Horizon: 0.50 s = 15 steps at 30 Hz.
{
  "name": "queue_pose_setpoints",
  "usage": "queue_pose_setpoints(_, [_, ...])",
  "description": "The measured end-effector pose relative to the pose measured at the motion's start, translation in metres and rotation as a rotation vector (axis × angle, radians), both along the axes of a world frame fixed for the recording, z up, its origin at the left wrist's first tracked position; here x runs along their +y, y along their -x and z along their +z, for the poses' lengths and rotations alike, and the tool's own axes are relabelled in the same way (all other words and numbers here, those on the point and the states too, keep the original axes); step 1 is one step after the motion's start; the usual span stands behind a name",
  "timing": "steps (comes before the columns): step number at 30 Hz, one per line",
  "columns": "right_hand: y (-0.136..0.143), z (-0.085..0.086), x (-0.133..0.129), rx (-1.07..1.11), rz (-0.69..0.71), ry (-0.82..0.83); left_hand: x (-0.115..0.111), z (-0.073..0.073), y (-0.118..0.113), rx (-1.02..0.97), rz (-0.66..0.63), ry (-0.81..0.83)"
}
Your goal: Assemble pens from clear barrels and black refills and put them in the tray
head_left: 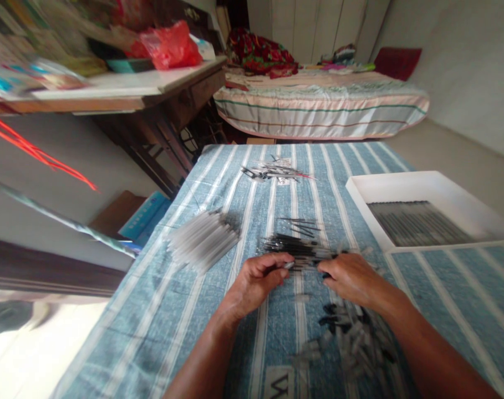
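My left hand (258,280) is closed, thumb and forefinger pinching what looks like a pale grey pen barrel (289,265), of which only the tip shows. To its right, my right hand (349,277) is closed too, with something small and dark at its fingertips. Just beyond both hands lies a heap of thin black pen refills (291,245). A bundle of translucent grey pen barrels (204,241) rests on the cloth to the left. Between my forearms are scattered loose clear and black pen caps (355,338), blurred.
A white tray (395,185) at the right holds a row of dark pens (418,224). Loose thin parts (276,170) lie at the table's far end. The striped cloth (152,332) covers the table. A desk (122,88) stands at the left, a bed (318,105) behind.
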State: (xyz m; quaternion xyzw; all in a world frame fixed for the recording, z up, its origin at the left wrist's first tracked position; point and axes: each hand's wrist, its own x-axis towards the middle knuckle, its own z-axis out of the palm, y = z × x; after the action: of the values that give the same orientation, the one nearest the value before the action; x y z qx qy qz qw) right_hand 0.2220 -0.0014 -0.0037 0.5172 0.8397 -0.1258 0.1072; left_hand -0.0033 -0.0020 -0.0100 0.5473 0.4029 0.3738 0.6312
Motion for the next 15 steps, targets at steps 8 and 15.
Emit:
queue_pose_setpoints(8, [0.0008,-0.0023,-0.0021,0.012,-0.002,-0.016,-0.0017,0.0009,-0.0006,0.023,-0.013,0.011])
queue_pose_setpoints(15, [0.0010,-0.0055,-0.0040,0.543,-0.016,-0.083,-0.0044,-0.0008,-0.0018,0.035,-0.072,0.042])
